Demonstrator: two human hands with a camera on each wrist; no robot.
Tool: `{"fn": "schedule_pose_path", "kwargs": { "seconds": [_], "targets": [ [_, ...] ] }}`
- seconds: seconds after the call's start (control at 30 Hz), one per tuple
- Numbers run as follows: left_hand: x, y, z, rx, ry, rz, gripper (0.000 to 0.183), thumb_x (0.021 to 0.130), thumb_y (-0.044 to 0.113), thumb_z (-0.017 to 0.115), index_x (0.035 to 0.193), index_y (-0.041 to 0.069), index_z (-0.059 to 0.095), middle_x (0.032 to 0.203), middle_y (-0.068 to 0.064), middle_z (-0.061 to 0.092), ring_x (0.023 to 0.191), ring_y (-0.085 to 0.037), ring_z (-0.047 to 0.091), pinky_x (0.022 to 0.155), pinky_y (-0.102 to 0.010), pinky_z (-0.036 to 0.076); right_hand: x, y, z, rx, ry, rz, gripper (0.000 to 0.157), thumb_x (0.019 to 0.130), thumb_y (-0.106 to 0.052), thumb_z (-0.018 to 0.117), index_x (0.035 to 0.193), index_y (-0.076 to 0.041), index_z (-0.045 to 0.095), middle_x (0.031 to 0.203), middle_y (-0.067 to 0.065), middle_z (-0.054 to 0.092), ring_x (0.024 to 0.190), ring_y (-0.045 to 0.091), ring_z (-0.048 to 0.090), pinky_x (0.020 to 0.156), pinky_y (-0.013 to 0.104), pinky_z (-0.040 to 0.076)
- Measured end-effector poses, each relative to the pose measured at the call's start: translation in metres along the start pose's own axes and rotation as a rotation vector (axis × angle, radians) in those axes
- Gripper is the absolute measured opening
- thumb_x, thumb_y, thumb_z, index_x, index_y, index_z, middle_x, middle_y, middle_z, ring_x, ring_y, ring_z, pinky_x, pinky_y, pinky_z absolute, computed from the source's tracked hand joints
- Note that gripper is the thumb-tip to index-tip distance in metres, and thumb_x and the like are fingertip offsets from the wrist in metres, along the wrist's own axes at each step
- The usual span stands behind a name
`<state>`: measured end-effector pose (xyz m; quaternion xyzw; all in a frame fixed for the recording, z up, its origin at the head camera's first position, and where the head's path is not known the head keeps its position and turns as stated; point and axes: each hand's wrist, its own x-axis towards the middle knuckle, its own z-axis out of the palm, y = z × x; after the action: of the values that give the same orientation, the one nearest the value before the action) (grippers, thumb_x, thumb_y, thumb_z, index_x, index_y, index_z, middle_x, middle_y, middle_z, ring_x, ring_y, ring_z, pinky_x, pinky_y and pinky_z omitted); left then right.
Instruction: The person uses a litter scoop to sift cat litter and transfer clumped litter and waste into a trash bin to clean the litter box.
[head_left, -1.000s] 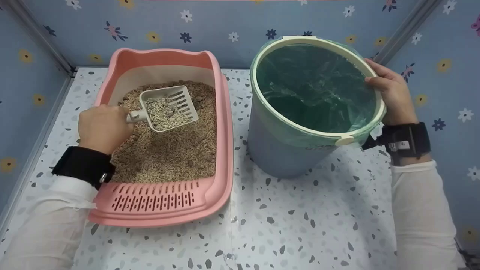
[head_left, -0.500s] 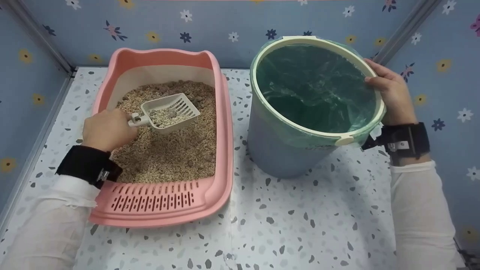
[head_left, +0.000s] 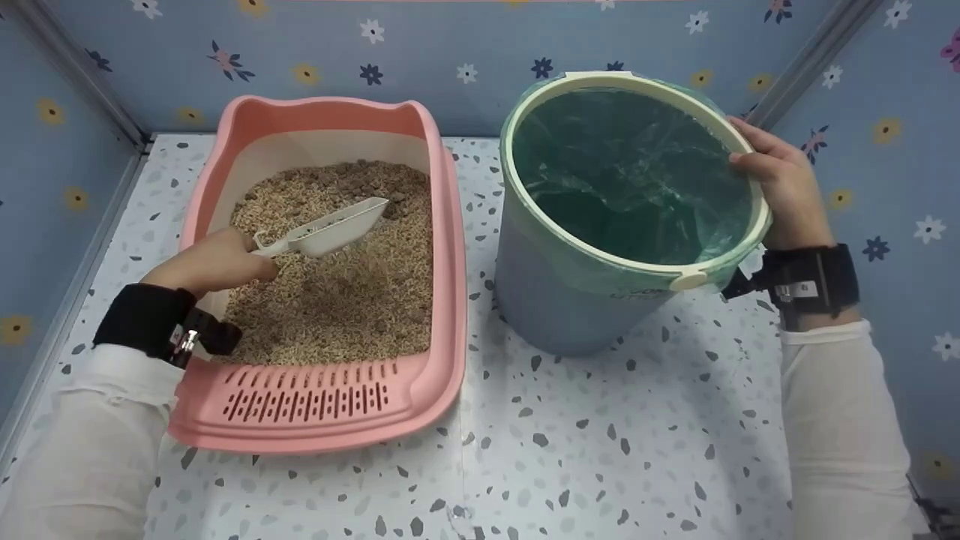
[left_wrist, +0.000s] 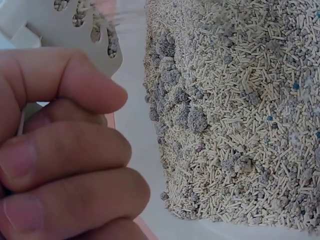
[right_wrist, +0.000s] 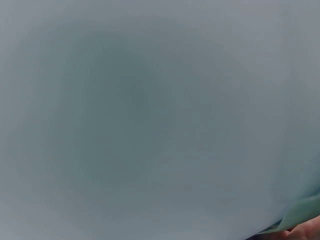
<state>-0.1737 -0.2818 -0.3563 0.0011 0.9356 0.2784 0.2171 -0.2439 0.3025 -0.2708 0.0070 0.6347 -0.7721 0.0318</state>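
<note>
My left hand (head_left: 217,262) grips the handle of a white slotted litter scoop (head_left: 341,231), fingers curled round it in the left wrist view. The scoop is held over the litter (head_left: 330,315) in a pink litter box (head_left: 448,300), tipped so its outer side shows. In the left wrist view, clumps show through the slots of the scoop (left_wrist: 102,30), and grey clumps (left_wrist: 172,80) lie on the litter. My right hand (head_left: 787,187) grips the cream rim of a tilted bin (head_left: 562,300), thumb inside. The bin wall (right_wrist: 150,125) fills the right wrist view.
A green bag (head_left: 622,172) lines the bin and folds over its rim. Box and bin stand side by side on a white speckled surface (head_left: 585,450). Flowered blue walls (head_left: 420,45) close in the back and both sides.
My left hand has turned, tipping the scoop from facing up to nearly edge-on, a little lower over the litter. The litter in it is now mostly out of sight. My right hand and the bin stay still.
</note>
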Motion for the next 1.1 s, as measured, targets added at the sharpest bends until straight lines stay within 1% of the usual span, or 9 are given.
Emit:
{"fn": "schedule_pose_path", "kwargs": {
  "seconds": [0.1, 0.33, 0.47, 0.57, 0.7, 0.8, 0.87, 1.0, 1.1],
  "targets": [
    [-0.001, 0.000, -0.001, -0.012, -0.039, -0.010, 0.030, 0.078, 0.018, 0.058, 0.058, 0.017, 0.035, 0.054, 0.006, 0.027, 0.046, -0.011, 0.026, 0.045, -0.027, 0.028, 0.000, 0.000, 0.000, -0.015, -0.002, -0.006, 0.053, 0.088, 0.003, 0.055, 0.139, -0.008, 0.045, 0.149, 0.008, 0.035, 0.118, 0.019, 0.054, 0.085, 0.022, 0.050],
    [-0.001, 0.002, -0.001, -0.003, -0.120, 0.017, 0.027, 0.078, 0.018, 0.058, 0.057, 0.019, 0.041, 0.050, 0.008, 0.033, 0.043, -0.007, 0.029, 0.042, -0.025, 0.030, 0.000, 0.000, 0.000, -0.016, 0.010, -0.005, 0.053, 0.088, 0.004, 0.056, 0.138, -0.007, 0.046, 0.148, 0.010, 0.036, 0.112, 0.018, 0.058, 0.085, 0.023, 0.050],
    [0.000, 0.002, -0.001, -0.002, -0.118, 0.017, 0.028, 0.077, 0.017, 0.059, 0.056, 0.019, 0.041, 0.049, 0.008, 0.033, 0.043, -0.008, 0.029, 0.042, -0.024, 0.030, 0.000, 0.000, 0.000, -0.006, 0.008, -0.006, 0.053, 0.087, 0.004, 0.056, 0.138, -0.007, 0.046, 0.148, 0.011, 0.036, 0.113, 0.018, 0.058, 0.086, 0.024, 0.049],
    [0.001, 0.002, 0.000, 0.002, -0.087, 0.017, 0.028, 0.077, 0.017, 0.060, 0.057, 0.018, 0.040, 0.052, 0.007, 0.032, 0.045, -0.009, 0.029, 0.043, -0.026, 0.030, 0.001, 0.000, 0.001, 0.001, 0.007, -0.001, 0.053, 0.087, 0.004, 0.057, 0.138, -0.008, 0.047, 0.148, 0.010, 0.037, 0.115, 0.019, 0.057, 0.087, 0.024, 0.049],
    [0.001, 0.003, 0.000, 0.017, 0.005, 0.023, 0.025, 0.076, 0.018, 0.061, 0.060, 0.016, 0.042, 0.055, 0.006, 0.033, 0.047, -0.011, 0.030, 0.044, -0.028, 0.030, 0.001, 0.000, 0.001, 0.004, 0.010, 0.006, 0.053, 0.087, 0.004, 0.057, 0.137, -0.009, 0.047, 0.147, 0.010, 0.038, 0.114, 0.019, 0.057, 0.087, 0.024, 0.049],
    [-0.001, 0.004, 0.000, 0.044, 0.110, 0.024, 0.023, 0.077, 0.020, 0.061, 0.062, 0.014, 0.044, 0.056, 0.004, 0.037, 0.048, -0.013, 0.033, 0.043, -0.030, 0.030, 0.000, 0.000, 0.001, 0.006, 0.006, 0.007, 0.053, 0.087, 0.004, 0.057, 0.138, -0.008, 0.047, 0.147, 0.011, 0.038, 0.114, 0.019, 0.057, 0.087, 0.025, 0.049],
    [-0.002, 0.006, 0.001, 0.108, 0.212, 0.034, 0.026, 0.078, 0.023, 0.060, 0.061, 0.013, 0.043, 0.056, 0.002, 0.038, 0.048, -0.016, 0.035, 0.043, -0.031, 0.030, 0.000, 0.000, 0.000, -0.001, 0.004, 0.005, 0.053, 0.087, 0.003, 0.057, 0.138, -0.008, 0.047, 0.147, 0.011, 0.038, 0.115, 0.020, 0.057, 0.087, 0.025, 0.049],
    [-0.004, 0.010, 0.004, 0.303, 0.419, 0.085, 0.030, 0.080, 0.026, 0.058, 0.058, 0.012, 0.042, 0.054, -0.002, 0.039, 0.050, -0.022, 0.039, 0.044, -0.035, 0.028, 0.000, 0.000, 0.000, -0.023, 0.007, -0.002, 0.053, 0.088, 0.003, 0.057, 0.138, -0.009, 0.047, 0.145, 0.012, 0.039, 0.115, 0.020, 0.057, 0.086, 0.024, 0.050],
    [-0.005, 0.012, 0.006, 0.423, 0.512, 0.111, 0.030, 0.082, 0.026, 0.057, 0.058, 0.013, 0.044, 0.052, -0.003, 0.039, 0.049, -0.024, 0.040, 0.044, -0.037, 0.028, 0.000, 0.000, 0.000, -0.029, 0.009, -0.003, 0.052, 0.088, 0.003, 0.056, 0.138, -0.009, 0.047, 0.143, 0.013, 0.041, 0.114, 0.020, 0.058, 0.085, 0.024, 0.050]
  ]
}}
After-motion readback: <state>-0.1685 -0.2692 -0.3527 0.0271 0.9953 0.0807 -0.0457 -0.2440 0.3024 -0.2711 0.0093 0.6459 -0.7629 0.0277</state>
